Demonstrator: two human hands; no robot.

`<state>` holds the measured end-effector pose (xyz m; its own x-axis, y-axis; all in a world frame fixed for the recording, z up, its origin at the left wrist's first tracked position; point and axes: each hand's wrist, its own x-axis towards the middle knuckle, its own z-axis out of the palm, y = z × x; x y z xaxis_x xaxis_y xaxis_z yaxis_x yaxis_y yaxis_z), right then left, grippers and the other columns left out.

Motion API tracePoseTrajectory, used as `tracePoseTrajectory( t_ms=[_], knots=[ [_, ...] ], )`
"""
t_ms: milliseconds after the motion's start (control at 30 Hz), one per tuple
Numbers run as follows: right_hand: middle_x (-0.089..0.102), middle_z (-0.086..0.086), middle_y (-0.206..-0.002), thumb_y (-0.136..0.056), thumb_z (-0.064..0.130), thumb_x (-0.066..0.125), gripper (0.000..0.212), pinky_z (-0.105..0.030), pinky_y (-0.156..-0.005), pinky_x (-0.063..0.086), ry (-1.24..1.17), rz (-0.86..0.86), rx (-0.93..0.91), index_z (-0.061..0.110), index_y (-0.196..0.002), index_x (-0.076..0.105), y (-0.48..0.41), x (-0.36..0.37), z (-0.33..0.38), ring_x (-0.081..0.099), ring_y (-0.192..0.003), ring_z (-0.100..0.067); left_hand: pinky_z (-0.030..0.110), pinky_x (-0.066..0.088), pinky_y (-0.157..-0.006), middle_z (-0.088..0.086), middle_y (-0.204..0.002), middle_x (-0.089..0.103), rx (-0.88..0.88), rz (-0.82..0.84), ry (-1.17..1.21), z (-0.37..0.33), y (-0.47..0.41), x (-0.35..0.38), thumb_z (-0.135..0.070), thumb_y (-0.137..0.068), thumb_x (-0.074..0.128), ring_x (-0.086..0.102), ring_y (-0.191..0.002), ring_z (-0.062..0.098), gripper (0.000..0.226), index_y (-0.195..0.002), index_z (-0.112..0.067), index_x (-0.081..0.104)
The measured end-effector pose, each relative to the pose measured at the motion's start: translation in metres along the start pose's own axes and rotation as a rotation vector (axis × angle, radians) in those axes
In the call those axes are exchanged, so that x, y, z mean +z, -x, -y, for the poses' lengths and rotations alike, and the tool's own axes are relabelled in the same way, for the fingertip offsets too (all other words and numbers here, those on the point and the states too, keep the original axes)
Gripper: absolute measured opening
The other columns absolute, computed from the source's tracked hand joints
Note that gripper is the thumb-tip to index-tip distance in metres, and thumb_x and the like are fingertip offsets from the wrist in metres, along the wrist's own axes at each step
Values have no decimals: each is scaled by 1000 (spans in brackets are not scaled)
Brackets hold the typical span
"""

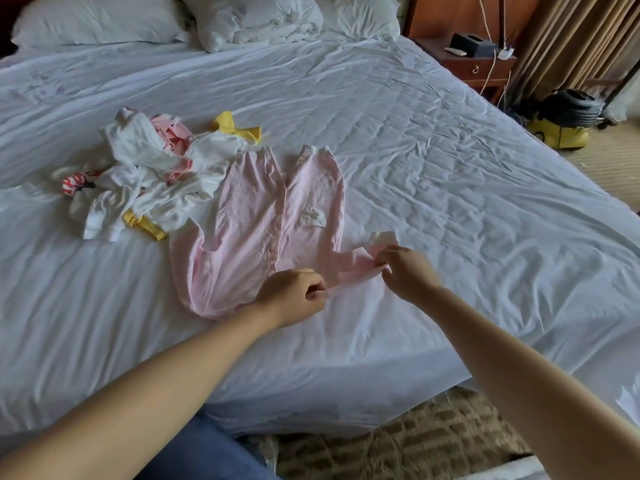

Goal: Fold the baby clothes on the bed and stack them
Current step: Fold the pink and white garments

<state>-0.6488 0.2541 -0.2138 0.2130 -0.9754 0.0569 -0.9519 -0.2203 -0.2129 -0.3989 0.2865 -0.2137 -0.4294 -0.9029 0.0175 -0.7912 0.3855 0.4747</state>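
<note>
Pink sleepsuit (249, 230) lies flat on the bed (450, 168), legs pointing far, collar end at the near side. White patch (311, 216) on its right half.

Left hand (294, 296) is curled, thumb and fingers pinching the suit's near edge around the collar. The body of the suit spreads left and far from that grip.

Right hand (408, 271) pinches the right sleeve (360, 261) near its end, and the fabric is stretched between the two hands. White cuff (382, 237) sticks out just beyond the right hand's fingers. The sleeve is lifted slightly off the sheet; the rest is flat.

Pile (152, 174) of unfolded clothes – white, pink, yellow – sits left of the suit, touching its left leg. No folded stack in view.

Pillows (104, 19) at the far end. Nightstand (478, 67) far right, off the bed.
</note>
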Motion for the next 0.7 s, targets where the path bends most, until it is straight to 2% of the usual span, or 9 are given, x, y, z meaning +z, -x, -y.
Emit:
tracePoseTrajectory(
  t_ms=[67, 133, 200, 267, 333, 467, 533, 600, 700],
  knots=[
    [70, 0, -100, -77, 1, 57, 27, -36, -62, 52, 99, -87, -63, 18, -92, 71, 5, -7, -1, 65, -84, -31, 26, 36, -65, -15, -86, 52, 30, 24, -66, -2, -2, 0, -24, -83, 58, 52, -79, 11, 9, -90, -24, 64],
    [70, 0, -84, -66, -1, 66, 21, -32, -51, 50, 173, -140, -131, 17, -77, 71, 16, -10, -6, 66, -69, -30, 26, 33, -62, -16, -85, 54, 67, 66, -115, -2, -4, 3, -25, -82, 56, 55, -81, 14, 4, -84, -28, 56],
    [68, 2, -75, -59, 2, 71, 19, -28, -46, 46, 235, -139, -163, 19, -69, 69, 31, -8, -13, 64, -64, -28, 25, 31, -58, -14, -79, 54, 100, 118, -147, -2, -7, 5, -28, -80, 56, 56, -77, 15, 2, -82, -29, 55],
    [63, 3, -70, -58, 4, 73, 19, -26, -42, 41, 258, -95, -161, 20, -67, 69, 48, -2, -20, 62, -63, -28, 24, 32, -58, -13, -74, 55, 131, 153, -170, -3, -9, 7, -37, -78, 53, 58, -76, 14, 16, -86, -26, 62],
    [61, 1, -71, -58, 9, 75, 18, -29, -39, 43, 234, -37, -155, 19, -73, 70, 65, 7, -27, 63, -68, -28, 23, 32, -58, -14, -73, 57, 126, 161, -164, -5, -12, 9, -51, -76, 46, 58, -74, 10, 32, -83, -25, 63],
    [65, 1, -91, -81, 21, 60, 11, -30, -55, 42, 138, -55, 8, 19, -87, 70, 76, 4, -31, 60, -91, -25, 26, 34, -59, -9, -71, 52, 96, 126, -185, -7, -23, 14, -40, -94, 48, 55, -76, 15, 35, -63, -24, 48],
    [65, 2, -99, -89, 21, 52, 18, -29, -59, 37, 127, -126, 70, 20, -93, 69, 68, 1, -30, 57, -99, -23, 30, 42, -64, -6, -82, 58, 120, 45, -209, -9, -28, 18, -35, -94, 51, 57, -84, 19, 26, -74, -21, 60],
    [65, 2, -110, -91, 12, 47, 30, -30, -68, 35, 88, -166, 126, 21, -110, 69, 57, 1, -28, 53, -108, -22, 34, 46, -75, -1, -96, 62, 157, -32, -212, -14, -34, 23, -31, -91, 57, 57, -95, 21, 15, -91, -17, 64],
    [58, 2, -130, -91, 7, 46, 47, -33, -95, 35, 69, -70, 186, 23, -134, 54, 41, 6, -31, 41, -127, -21, 35, 42, -86, 1, -107, 58, 162, -63, -261, -15, -38, 36, -29, -90, 60, 52, -106, 22, 16, -101, -17, 60]
  ],
)
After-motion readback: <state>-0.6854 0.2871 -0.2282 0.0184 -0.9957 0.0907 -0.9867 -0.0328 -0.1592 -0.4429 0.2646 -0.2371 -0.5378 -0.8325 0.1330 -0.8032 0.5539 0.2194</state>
